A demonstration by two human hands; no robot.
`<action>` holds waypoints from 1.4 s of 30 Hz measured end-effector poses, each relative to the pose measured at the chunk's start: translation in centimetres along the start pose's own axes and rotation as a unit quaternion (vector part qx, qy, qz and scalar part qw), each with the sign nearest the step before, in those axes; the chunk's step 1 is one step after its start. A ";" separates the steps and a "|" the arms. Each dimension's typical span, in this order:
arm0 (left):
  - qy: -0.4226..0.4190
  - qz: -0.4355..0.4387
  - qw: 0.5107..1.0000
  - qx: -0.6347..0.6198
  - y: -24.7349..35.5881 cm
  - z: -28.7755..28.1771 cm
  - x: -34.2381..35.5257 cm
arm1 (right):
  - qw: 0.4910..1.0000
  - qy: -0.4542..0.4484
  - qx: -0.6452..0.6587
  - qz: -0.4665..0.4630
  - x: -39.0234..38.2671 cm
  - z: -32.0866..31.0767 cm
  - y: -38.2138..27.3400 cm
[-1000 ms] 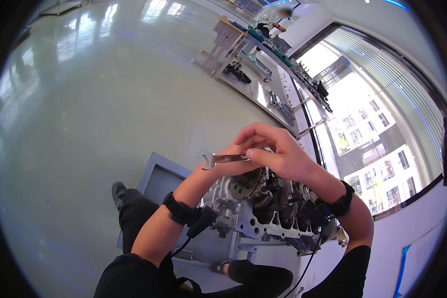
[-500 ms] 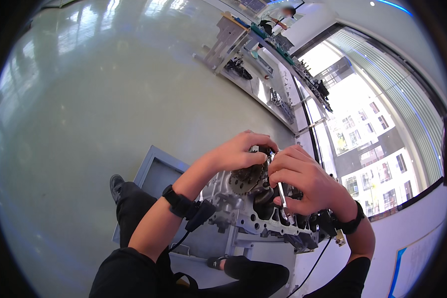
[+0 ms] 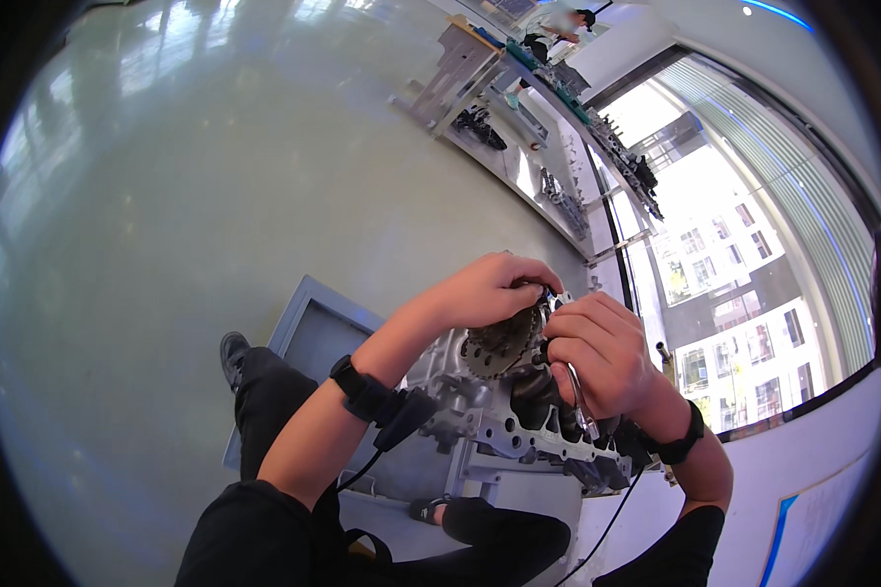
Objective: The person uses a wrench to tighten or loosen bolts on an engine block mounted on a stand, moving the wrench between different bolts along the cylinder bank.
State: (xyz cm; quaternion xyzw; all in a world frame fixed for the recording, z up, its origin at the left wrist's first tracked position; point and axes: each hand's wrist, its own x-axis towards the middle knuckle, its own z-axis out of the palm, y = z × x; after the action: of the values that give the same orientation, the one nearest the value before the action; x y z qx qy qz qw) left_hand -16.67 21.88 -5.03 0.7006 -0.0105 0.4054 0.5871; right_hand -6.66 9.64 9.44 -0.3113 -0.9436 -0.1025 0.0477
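An engine block [image 3: 504, 430] of bare metal stands before me, with a toothed wheel [image 3: 480, 358] at its far left end. My right hand [image 3: 605, 354] is closed around a shiny chrome wrench [image 3: 579, 399] over the block, its lower end showing below my fingers. Beside it, my left hand [image 3: 491, 291] reaches across the top of the toothed wheel. The left thumb and fingers are curled together at the block's far end, close to the right hand. What the left fingertips grip is hidden.
The block rests on a grey metal stand with a tray [image 3: 299, 318] at its left. Farther off, a long workbench [image 3: 548, 88] carries engine parts, and a person [image 3: 558, 29] stands behind it. A large window [image 3: 744, 254] fills the right side. A black cable [image 3: 612, 523] hangs near my right arm.
The wrench has swung and shows less of its length, with its upper part now covered by my right hand. My right fingers have closed more tightly. The left hand stays near the same spot.
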 end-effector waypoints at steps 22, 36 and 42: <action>-0.028 -0.023 0.999 -0.041 0.2 -0.3 -0.3 | 0.985 0.102 -0.137 0.018 -1.7 0.6 -1.6; -0.001 0.016 0.997 -0.079 0.3 -0.2 -0.4 | 0.979 0.017 -0.090 0.180 0.4 2.0 -1.2; 0.016 0.000 0.988 -0.152 -0.3 -0.2 -0.2 | 0.983 -0.147 -0.055 0.097 2.8 1.2 -0.5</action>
State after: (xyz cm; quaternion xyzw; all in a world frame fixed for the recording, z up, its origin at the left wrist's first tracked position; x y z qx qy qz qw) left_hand -16.79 22.05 -5.40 0.5969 -0.0620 0.4102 0.6867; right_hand -9.20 11.13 8.63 -0.4152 -0.8985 -0.1025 -0.0989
